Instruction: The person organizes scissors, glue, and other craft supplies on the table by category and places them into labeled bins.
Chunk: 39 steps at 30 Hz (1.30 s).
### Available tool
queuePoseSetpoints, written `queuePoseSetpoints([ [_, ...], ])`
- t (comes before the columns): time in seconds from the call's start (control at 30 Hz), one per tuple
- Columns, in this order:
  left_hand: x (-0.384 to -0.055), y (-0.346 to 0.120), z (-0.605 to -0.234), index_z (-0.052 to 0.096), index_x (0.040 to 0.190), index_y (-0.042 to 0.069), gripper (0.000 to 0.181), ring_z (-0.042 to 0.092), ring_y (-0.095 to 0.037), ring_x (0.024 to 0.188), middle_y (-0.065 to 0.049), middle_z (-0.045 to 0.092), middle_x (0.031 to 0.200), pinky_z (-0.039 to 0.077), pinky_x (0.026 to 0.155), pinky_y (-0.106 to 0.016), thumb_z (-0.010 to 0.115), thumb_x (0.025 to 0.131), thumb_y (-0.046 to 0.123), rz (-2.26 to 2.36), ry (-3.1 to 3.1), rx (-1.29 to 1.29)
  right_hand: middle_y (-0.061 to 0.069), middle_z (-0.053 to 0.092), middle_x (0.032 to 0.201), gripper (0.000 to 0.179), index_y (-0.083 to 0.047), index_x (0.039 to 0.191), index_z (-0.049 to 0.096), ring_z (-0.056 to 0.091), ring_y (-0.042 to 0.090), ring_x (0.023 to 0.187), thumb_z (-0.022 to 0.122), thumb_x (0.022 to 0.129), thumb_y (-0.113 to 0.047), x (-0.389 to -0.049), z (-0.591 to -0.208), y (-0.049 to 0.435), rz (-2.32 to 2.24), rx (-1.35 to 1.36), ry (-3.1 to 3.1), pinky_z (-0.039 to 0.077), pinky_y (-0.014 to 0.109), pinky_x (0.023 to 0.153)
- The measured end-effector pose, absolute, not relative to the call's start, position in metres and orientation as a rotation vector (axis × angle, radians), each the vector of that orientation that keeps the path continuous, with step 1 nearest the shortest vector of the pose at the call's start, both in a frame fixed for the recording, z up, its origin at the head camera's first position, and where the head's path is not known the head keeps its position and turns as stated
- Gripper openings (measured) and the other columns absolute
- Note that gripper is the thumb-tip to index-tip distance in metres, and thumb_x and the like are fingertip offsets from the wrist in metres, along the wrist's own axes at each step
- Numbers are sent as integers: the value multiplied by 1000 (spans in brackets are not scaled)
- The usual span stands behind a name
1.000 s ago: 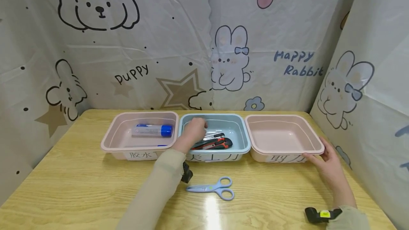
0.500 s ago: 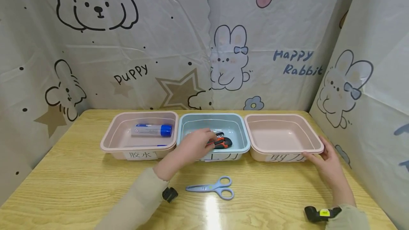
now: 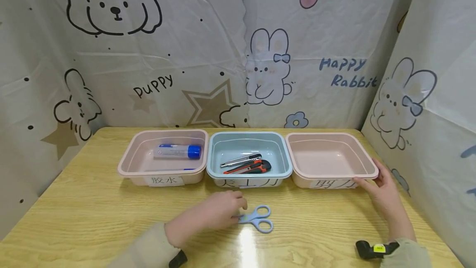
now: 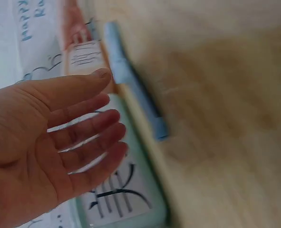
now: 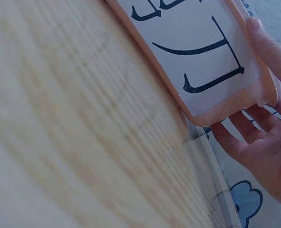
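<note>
Light blue scissors [image 3: 256,220] lie on the wooden table, handles to the right. My left hand [image 3: 222,210] is over their blade end and hides most of the blades in the head view. In the left wrist view this hand [image 4: 69,128] has its fingers spread and nothing in them, with the scissors [image 4: 133,78] beyond the fingertips. My right hand [image 3: 384,193] holds the front right corner of the right pink bin [image 3: 331,177]. In the right wrist view its thumb lies at the bin's [image 5: 226,102] rim and its fingers reach round the end wall.
The blue bin [image 3: 249,135] in the middle holds several utility knives [image 3: 247,165]. In the left pink bin [image 3: 128,158] lie a blue-capped glue bottle [image 3: 176,151] and a thin blue item by the front wall. Labels mark the bin fronts; a printed curtain [image 3: 208,53] hangs behind.
My left hand has come out of the blue bin and down toward me to the scissors, uncovering the utility knives. The right hand keeps its place on the bin corner.
</note>
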<state>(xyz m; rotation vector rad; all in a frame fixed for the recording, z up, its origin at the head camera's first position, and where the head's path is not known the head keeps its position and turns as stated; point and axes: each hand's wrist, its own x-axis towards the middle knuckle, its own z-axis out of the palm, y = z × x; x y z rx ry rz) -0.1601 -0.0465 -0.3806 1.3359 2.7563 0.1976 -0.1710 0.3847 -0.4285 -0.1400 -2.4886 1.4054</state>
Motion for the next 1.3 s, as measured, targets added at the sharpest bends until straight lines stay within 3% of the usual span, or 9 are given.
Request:
queuePoseSetpoints([
  [0.2,-156,-51,-392,57,78,14,22,43,-8,63,6,45,74,41,56,-21,75,66,10,126,2758,1214,17,28,142,81,-14,147,11,37,-5,108,63,85,-16,-171,-428,385,1410,-143,-2490,36,1,79],
  [0.47,-159,-52,-399,60,83,14,22,50,-7,66,6,50,76,45,61,-20,74,69,7,166,2764,1220,16,26,145,81,-18,147,11,36,-4,111,63,86,-20,-170,-428,386,1402,-158,-2501,35,0,79],
  [0.67,-159,-46,-400,60,86,14,19,47,-8,67,6,49,76,44,61,-20,71,73,5,198,2758,1203,17,23,147,82,-21,147,9,36,-1,115,63,86,-23,-169,-427,386,1389,-176,-2517,35,0,80],
  [0.87,-158,-35,-392,63,88,14,16,49,-11,75,4,52,84,47,70,-22,68,75,5,174,2803,1245,15,23,148,82,-21,147,9,36,-3,114,63,86,-23,-169,-428,386,1404,-177,-2507,36,0,80],
  [1.3,-167,10,-362,64,99,15,20,56,-10,86,4,59,94,45,77,-18,69,79,14,220,2898,1516,13,29,142,81,-13,147,11,38,-6,107,64,85,-11,-170,-428,385,1502,-123,-2434,35,0,78],
])
